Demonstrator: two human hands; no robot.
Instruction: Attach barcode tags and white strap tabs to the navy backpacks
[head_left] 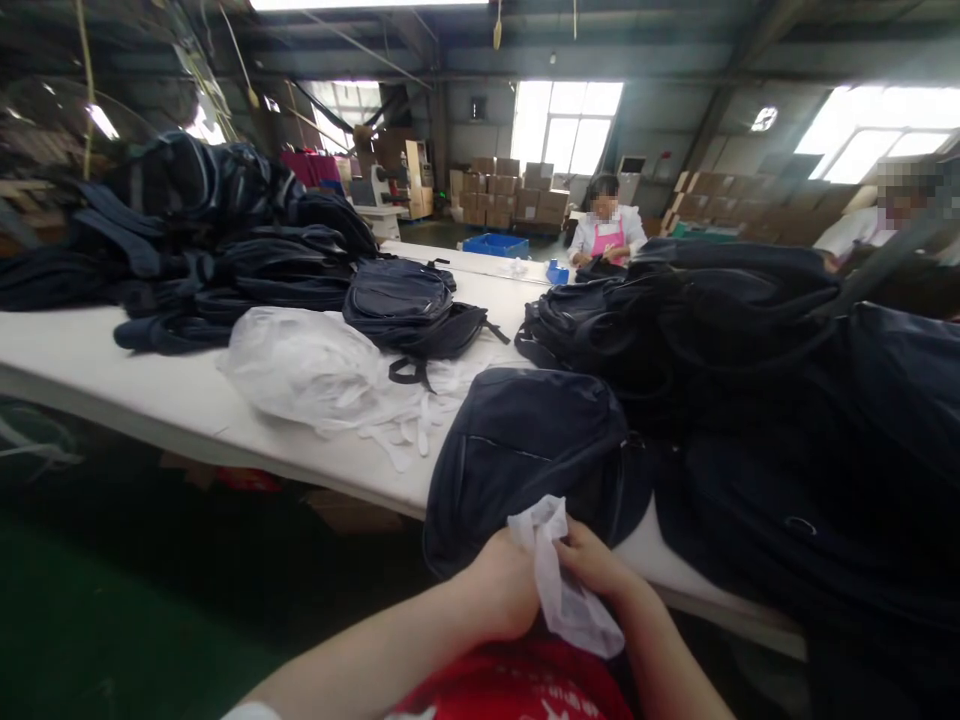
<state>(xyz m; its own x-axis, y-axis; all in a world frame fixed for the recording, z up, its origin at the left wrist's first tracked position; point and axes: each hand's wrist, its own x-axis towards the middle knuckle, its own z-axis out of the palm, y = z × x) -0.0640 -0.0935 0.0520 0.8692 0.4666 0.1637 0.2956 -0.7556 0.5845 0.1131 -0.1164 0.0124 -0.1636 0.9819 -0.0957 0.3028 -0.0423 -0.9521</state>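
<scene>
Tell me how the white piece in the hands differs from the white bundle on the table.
Size: the white piece is small; the white bundle is far bulkier.
Shape: the piece hangs as a narrow, creased length, while the bundle is a rounded, bulging heap.
Support: both the left hand and right hand grip the piece; the bundle rests on the table.
Shared: both are whitish and look thin and crinkled.

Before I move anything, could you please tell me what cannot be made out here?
All in the head view:
Left hand: fingertips hidden by the thin white material.
Red garment: lettering blurred, cut off by the bottom edge.
Far-right person: lower body hidden behind dark backpacks.
</scene>
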